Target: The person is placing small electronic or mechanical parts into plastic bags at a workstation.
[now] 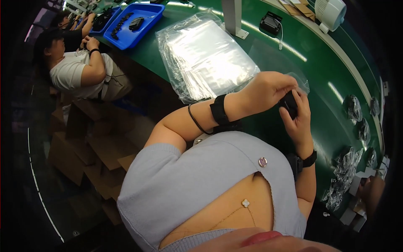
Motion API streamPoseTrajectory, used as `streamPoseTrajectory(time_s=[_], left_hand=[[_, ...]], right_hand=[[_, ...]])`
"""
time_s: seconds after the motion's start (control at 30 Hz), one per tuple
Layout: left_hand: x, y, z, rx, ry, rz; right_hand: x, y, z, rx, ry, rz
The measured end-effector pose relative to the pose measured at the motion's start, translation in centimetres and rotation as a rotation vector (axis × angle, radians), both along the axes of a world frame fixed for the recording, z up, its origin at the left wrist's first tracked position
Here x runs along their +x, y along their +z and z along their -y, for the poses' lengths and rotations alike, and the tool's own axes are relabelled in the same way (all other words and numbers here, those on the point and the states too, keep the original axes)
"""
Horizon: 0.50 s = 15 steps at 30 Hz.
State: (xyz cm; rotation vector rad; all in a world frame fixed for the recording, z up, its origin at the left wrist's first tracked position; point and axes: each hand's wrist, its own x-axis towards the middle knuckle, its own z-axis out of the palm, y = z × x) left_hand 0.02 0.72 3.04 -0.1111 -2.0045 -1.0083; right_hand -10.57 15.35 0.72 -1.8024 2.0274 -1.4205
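Observation:
My right hand (300, 117) is closed around a small black object (289, 103), mostly hidden by the fingers, so its exact kind does not show. Just above it, my left hand (273, 86) has its fingers pinched together at a clear plastic bag (303, 82), and its fingertips nearly meet those of the right hand. To the left of my hands lies a large stack of flat clear plastic bags (210, 59), shiny under the lights. Both hands are over the green tabletop (260, 126).
Several black items wrapped in clear plastic (344, 172) lie along the right side. A blue tray (145, 31) with black parts is at the far left. A metal post (232, 19), a black device (271, 23) and a fan (329, 14) stand beyond. Co-workers (77, 69) sit at left; cardboard boxes are below.

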Motion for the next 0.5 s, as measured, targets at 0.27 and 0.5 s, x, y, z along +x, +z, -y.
streamPoseTrajectory(time_s=[0.27,0.5], left_hand=[[0.2,-0.8,-3.0,-0.515,-0.249,0.13],[-1.4,-0.6,-5.5,-0.43,-0.424,0.149]], right_hand=[[-3.8,-5.2,-0.3,0.246,-0.299,0.465],[-0.9,-0.8,1.6,0.139,-0.346,0.516]])
